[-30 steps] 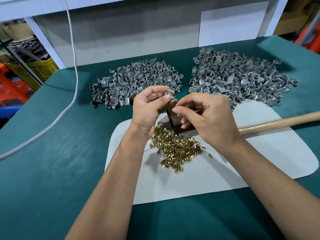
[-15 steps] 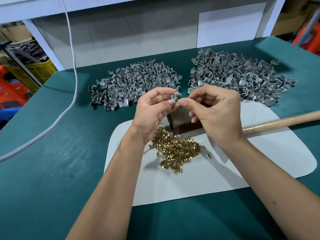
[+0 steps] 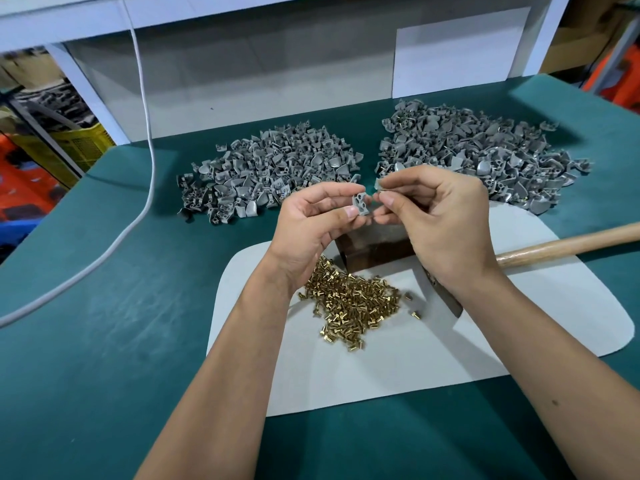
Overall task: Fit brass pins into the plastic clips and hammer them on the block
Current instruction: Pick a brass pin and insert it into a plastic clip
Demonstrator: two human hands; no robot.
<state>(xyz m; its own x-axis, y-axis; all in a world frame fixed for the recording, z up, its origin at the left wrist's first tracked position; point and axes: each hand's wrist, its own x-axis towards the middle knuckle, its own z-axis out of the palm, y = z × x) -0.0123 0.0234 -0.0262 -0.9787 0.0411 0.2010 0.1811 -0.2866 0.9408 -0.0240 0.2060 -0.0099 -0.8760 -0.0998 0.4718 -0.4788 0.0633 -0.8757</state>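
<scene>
- Change since the earlier frames: the grey plastic clip (image 3: 361, 203) now shows its holed face to the camera, where before it was a small edge-on shape between the fingertips; both hands have stayed raised above the block.
- Left hand (image 3: 313, 225): thumb and forefinger pinch the clip; other fingers loosely curled beneath.
- Right hand (image 3: 438, 220): fingertips pinched together just beside the clip, possibly on a brass pin, too small to confirm.
- Dark block (image 3: 374, 247): on the white mat (image 3: 398, 362), mostly hidden behind both hands.
- Hammer (image 3: 568, 245): wooden handle runs off the right edge; head largely covered by the right wrist.
- Brass pins (image 3: 349, 304): loose heap on the mat, near side of the block, a few strays to the right.
- Clip piles: left pile (image 3: 270, 174) and right pile (image 3: 485, 154) on the green table (image 3: 104, 341); brass glints show in the right pile.
- White cable (image 3: 145, 133): trails across the table's left side.
</scene>
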